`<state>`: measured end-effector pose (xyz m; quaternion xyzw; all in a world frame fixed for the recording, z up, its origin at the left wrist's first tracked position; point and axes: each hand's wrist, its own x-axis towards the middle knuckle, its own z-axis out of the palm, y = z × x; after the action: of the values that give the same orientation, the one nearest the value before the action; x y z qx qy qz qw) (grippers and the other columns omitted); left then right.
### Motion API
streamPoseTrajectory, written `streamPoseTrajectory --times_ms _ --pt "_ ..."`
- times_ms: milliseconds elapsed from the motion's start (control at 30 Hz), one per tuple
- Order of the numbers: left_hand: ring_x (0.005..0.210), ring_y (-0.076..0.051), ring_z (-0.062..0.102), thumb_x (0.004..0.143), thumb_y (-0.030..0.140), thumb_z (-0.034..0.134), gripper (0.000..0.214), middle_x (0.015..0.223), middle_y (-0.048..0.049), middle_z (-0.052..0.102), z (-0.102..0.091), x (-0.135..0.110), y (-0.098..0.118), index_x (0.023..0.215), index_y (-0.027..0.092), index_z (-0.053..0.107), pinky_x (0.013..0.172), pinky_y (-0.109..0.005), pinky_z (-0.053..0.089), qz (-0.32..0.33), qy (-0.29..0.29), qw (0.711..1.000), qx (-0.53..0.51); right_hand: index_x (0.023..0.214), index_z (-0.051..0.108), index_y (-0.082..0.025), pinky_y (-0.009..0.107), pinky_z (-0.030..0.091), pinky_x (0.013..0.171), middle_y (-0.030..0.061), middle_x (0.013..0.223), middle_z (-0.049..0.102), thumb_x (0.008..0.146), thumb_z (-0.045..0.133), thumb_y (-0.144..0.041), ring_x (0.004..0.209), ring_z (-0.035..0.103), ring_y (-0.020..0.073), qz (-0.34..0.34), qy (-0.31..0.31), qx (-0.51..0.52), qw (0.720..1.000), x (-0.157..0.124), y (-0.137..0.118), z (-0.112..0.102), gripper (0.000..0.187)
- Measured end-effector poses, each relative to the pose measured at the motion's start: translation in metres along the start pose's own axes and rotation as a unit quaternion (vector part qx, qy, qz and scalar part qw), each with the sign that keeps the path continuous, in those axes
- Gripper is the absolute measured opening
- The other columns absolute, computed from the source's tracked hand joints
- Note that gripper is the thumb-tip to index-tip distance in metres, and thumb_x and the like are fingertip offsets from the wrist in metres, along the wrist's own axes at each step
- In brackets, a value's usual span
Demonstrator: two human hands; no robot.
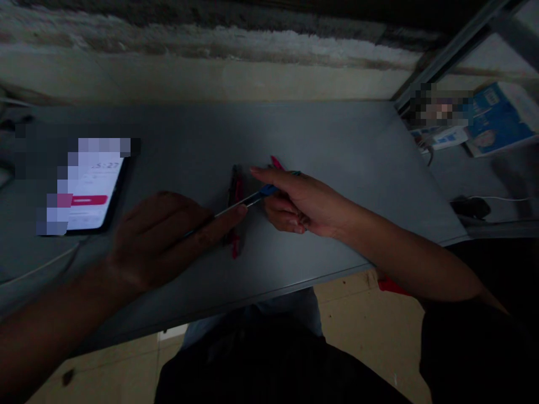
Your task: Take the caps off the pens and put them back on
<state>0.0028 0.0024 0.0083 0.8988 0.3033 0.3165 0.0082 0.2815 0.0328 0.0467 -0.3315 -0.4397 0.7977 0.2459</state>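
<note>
A slim pen with a blue grip and a thin silver shaft (252, 199) crosses the grey table (337, 134) at its middle. My right hand (295, 202) is shut on its blue section, with a pink-tipped end (276, 163) rising behind the fingers. My left hand (160, 241) is blurred and lies across the shaft, its extended forefinger ending just above it. Beneath the fingertip, a slender red and black object (236, 210) lies lengthwise on the table. Its exact kind is hard to tell in the dim light.
A smartphone (99, 191) with a lit, partly pixelated screen lies on the table at left. Beyond the right table edge, a blue printed booklet (501, 118) and a dark computer mouse (469, 209) with a white cable sit lower down. A wall runs behind the table.
</note>
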Motion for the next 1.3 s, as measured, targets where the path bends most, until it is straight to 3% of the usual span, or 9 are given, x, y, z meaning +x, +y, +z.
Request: streamPoseTrajectory --times_ms 67,200,300,467,567,667,833,967,1300 --pt "0.077 -0.025 0.074 0.115 0.013 0.063 0.080 0.093 -0.0001 0.082 0.005 0.004 0.002 0.184 0.043 0.037 0.072 -0.040 0.065 0.082 0.009 0.994 0.067 0.049 0.032 -0.027 0.020 0.026 0.033 -0.0083 0.038 0.030 0.111 0.065 -0.060 0.032 0.026 0.0047 -0.002 0.017 -0.006 1.000 0.004 0.002 -0.002 0.078" --pt "0.078 -0.021 0.077 0.118 0.022 0.066 0.064 0.096 -0.0032 0.081 0.011 0.012 0.012 0.179 0.027 0.046 0.078 -0.034 0.067 0.042 -0.001 0.997 0.066 0.054 0.037 -0.026 0.020 0.021 0.036 -0.0106 0.043 0.031 0.104 0.078 -0.054 0.037 0.027 0.0039 -0.110 0.027 -0.039 0.993 0.010 0.007 -0.008 0.071" --pt "0.082 -0.020 0.081 0.125 0.030 0.050 0.033 0.096 -0.0043 0.081 0.011 0.013 0.018 0.154 0.026 0.066 0.077 -0.029 0.066 0.007 -0.011 0.999 0.032 0.057 0.041 -0.024 0.021 0.021 0.042 -0.0107 0.048 0.031 0.103 0.080 -0.052 0.043 0.026 0.0037 -0.184 0.008 -0.088 0.979 0.008 0.007 -0.010 0.067" --pt "0.074 -0.016 0.080 0.124 0.032 0.047 0.026 0.093 0.0002 0.082 0.013 0.007 0.013 0.126 0.028 0.073 0.069 -0.023 0.061 -0.061 -0.036 0.993 -0.098 0.063 0.046 -0.022 0.021 0.029 0.053 -0.0076 0.056 0.039 0.113 0.070 -0.048 0.055 0.037 0.0059 -0.252 -0.025 -0.220 0.942 -0.001 -0.003 -0.013 0.062" --pt "0.067 -0.014 0.076 0.124 0.037 0.047 0.032 0.090 0.0010 0.082 0.012 0.004 0.006 0.124 0.026 0.077 0.062 -0.022 0.055 -0.111 -0.059 0.983 -0.130 0.071 0.054 -0.020 0.020 0.036 0.060 -0.0071 0.065 0.048 0.109 0.079 -0.045 0.063 0.045 0.0058 -0.263 -0.075 -0.281 0.920 -0.002 -0.013 -0.019 0.052" --pt "0.063 -0.014 0.072 0.124 0.043 0.049 0.037 0.086 0.0004 0.081 0.010 0.006 -0.001 0.125 0.023 0.080 0.059 -0.023 0.050 -0.154 -0.064 0.981 -0.102 0.083 0.062 -0.019 0.018 0.039 0.060 -0.0076 0.073 0.056 0.097 0.092 -0.046 0.065 0.049 0.0052 -0.260 -0.031 -0.289 0.921 0.002 -0.017 -0.028 0.043" --pt "0.067 -0.015 0.073 0.123 0.045 0.049 0.041 0.088 -0.0024 0.081 0.010 0.013 -0.004 0.116 0.019 0.080 0.063 -0.024 0.052 -0.147 -0.041 0.987 -0.046 0.083 0.063 -0.019 0.020 0.047 0.054 -0.0016 0.069 0.068 0.112 0.070 -0.061 0.056 0.059 0.0084 -0.180 -0.002 -0.270 0.946 0.008 -0.012 -0.043 0.051" --pt "0.074 -0.016 0.076 0.124 0.046 0.046 0.044 0.096 -0.0042 0.085 0.011 0.015 -0.004 0.117 0.020 0.080 0.067 -0.025 0.055 -0.154 -0.051 0.986 -0.030 0.096 0.071 -0.019 0.019 0.051 0.065 -0.0017 0.087 0.076 0.097 0.089 -0.036 0.071 0.063 0.0086 -0.236 0.037 -0.307 0.921 0.008 -0.011 -0.048 0.025" --pt "0.080 -0.018 0.080 0.123 0.045 0.050 0.044 0.104 -0.0076 0.089 0.014 0.012 -0.005 0.131 0.017 0.082 0.070 -0.027 0.057 -0.166 -0.053 0.984 -0.042 0.110 0.072 -0.018 0.021 0.056 0.079 0.0020 0.105 0.079 0.093 0.088 -0.026 0.093 0.072 0.0131 -0.260 0.031 -0.331 0.907 0.007 -0.012 -0.049 0.025"
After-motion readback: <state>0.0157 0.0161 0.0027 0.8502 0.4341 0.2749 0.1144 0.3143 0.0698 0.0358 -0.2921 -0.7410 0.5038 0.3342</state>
